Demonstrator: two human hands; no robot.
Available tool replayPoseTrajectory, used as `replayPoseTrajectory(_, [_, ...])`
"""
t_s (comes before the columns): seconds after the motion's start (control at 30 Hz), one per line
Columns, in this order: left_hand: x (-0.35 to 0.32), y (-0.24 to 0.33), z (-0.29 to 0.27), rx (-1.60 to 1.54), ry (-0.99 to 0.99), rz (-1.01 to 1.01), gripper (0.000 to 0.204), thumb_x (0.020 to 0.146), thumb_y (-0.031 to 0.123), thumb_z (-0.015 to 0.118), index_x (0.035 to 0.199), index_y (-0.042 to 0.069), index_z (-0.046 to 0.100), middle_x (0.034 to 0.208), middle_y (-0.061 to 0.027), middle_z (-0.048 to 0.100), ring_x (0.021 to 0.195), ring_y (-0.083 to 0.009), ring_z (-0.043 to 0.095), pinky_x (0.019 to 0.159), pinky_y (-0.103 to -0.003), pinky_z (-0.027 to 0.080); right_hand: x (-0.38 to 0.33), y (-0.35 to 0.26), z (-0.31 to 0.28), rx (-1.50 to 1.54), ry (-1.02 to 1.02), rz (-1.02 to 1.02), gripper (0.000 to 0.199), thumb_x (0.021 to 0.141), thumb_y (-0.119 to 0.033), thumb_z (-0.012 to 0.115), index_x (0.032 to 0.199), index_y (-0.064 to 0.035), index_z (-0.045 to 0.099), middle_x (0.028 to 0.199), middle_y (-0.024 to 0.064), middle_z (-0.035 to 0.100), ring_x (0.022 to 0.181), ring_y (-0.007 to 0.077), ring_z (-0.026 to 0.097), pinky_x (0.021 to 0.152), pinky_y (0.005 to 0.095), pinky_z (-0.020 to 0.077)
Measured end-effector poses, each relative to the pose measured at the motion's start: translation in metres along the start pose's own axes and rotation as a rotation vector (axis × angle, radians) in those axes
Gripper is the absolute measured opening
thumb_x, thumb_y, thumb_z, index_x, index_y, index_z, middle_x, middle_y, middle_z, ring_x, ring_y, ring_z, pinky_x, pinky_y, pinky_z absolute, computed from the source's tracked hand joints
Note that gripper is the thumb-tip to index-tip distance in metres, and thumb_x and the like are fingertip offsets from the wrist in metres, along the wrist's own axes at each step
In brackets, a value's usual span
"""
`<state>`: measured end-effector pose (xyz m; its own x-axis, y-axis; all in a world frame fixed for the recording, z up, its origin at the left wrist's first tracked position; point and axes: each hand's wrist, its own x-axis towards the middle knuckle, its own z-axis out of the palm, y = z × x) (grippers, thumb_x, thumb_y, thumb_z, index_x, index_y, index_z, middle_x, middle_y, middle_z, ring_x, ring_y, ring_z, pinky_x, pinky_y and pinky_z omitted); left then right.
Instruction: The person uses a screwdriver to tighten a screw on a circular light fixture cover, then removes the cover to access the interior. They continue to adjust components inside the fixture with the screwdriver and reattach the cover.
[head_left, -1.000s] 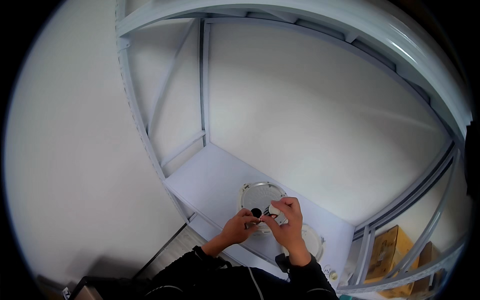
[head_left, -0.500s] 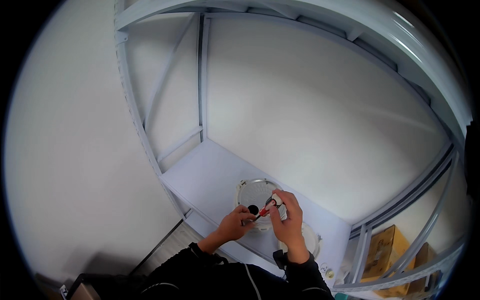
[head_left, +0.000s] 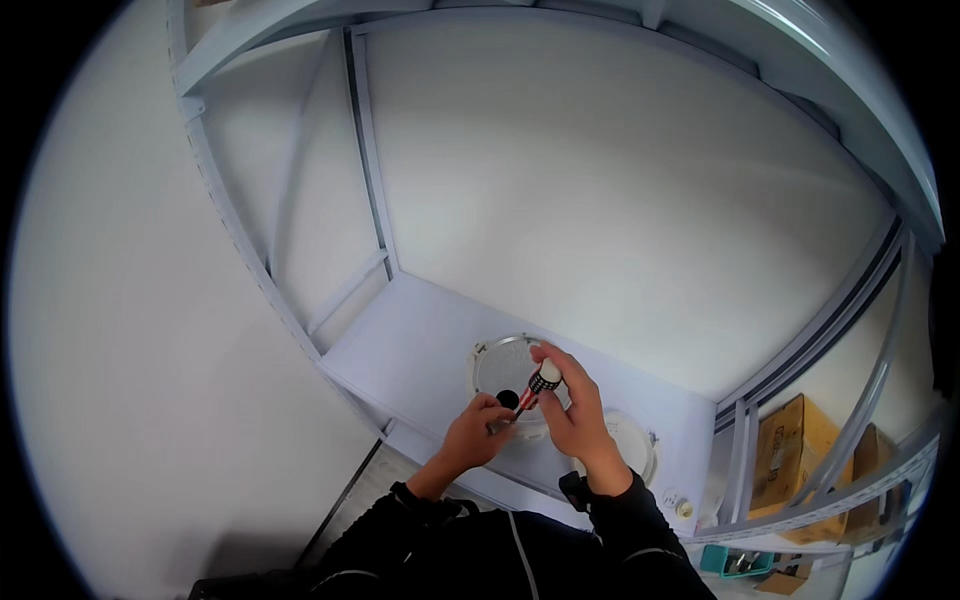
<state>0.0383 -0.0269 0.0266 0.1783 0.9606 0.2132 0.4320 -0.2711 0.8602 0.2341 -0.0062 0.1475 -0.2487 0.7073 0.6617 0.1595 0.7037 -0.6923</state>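
My right hand [head_left: 575, 410] grips a small screwdriver [head_left: 537, 385] with a striped black and red handle and a white cap, tilted down to the left. My left hand [head_left: 478, 432] pinches near the screwdriver's tip, next to a small black part [head_left: 507, 399]. Both hands hover over a round grey metal disc [head_left: 497, 362] that lies on the white shelf [head_left: 420, 340]. What the left fingers hold is too small to tell.
A second round white disc [head_left: 632, 440] lies on the shelf to the right, partly behind my right wrist. White shelf uprights and braces [head_left: 365, 190] frame the bay. Cardboard boxes [head_left: 795, 440] stand at the lower right, with a teal bin [head_left: 735, 562] below them.
The view has shifted slightly. My right hand has raised the screwdriver more upright over the grey disc, and my left hand has stayed at its tip.
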Motion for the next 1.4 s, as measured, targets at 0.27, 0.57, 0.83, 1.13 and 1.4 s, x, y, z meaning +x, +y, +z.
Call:
replayPoseTrajectory(0.27, [0.001,-0.007,0.001,-0.014,0.003,-0.025,0.024,0.089,0.019,0.082,0.111,0.009,0.079,0.114,-0.006,0.064,0.076,-0.0202,0.068,0.073,-0.033,0.057,-0.003,0.0,0.007,0.026,0.1,0.185,0.059,0.088,0.007,0.072,0.144,-0.0033,0.059,0.129,0.0174,0.067,0.111,0.0281,0.068,0.098,0.0386,0.0547])
replayPoseTrajectory(0.57, [0.001,-0.005,-0.003,0.034,0.0,0.002,0.023,0.087,0.018,0.084,0.107,0.009,0.08,0.112,-0.0075,0.067,0.082,-0.0243,0.071,0.073,-0.037,0.057,0.009,-0.008,0.003,-0.124,-0.04,0.058,0.055,0.09,-0.003,0.075,0.143,-0.0056,0.061,0.127,0.0175,0.069,0.115,0.0371,0.067,0.099,0.0415,0.0529])
replayPoseTrajectory(0.83, [0.015,0.022,-0.02,0.297,-0.07,0.097,0.019,0.09,0.026,0.08,0.103,0.013,0.081,0.103,-0.0013,0.071,0.086,-0.0268,0.073,0.073,-0.038,0.057,0.003,-0.004,-0.003,-0.125,-0.004,0.068,0.06,0.09,0.005,0.075,0.146,-0.006,0.059,0.126,0.0134,0.07,0.098,0.0249,0.071,0.095,0.0345,0.0545])
replayPoseTrajectory(1.13, [0.023,0.033,-0.033,0.353,-0.111,0.173,0.014,0.088,0.024,0.08,0.097,0.013,0.08,0.096,0.0014,0.073,0.081,-0.0259,0.072,0.069,-0.038,0.056,-0.001,-0.002,-0.007,-0.105,-0.007,0.062,0.06,0.089,0.003,0.077,0.145,-0.0069,0.059,0.126,0.0136,0.07,0.1,0.0253,0.072,0.091,0.035,0.0573])
replayPoseTrajectory(1.4, [0.027,0.024,-0.03,0.266,-0.112,0.144,0.013,0.085,0.018,0.083,0.093,0.009,0.079,0.093,-0.004,0.074,0.07,-0.0227,0.071,0.067,-0.036,0.057,0.006,-0.009,-0.015,-0.108,0.031,-0.01,0.057,0.088,0.002,0.079,0.141,-0.0055,0.061,0.126,0.0142,0.071,0.11,0.0321,0.071,0.095,0.0381,0.0568])
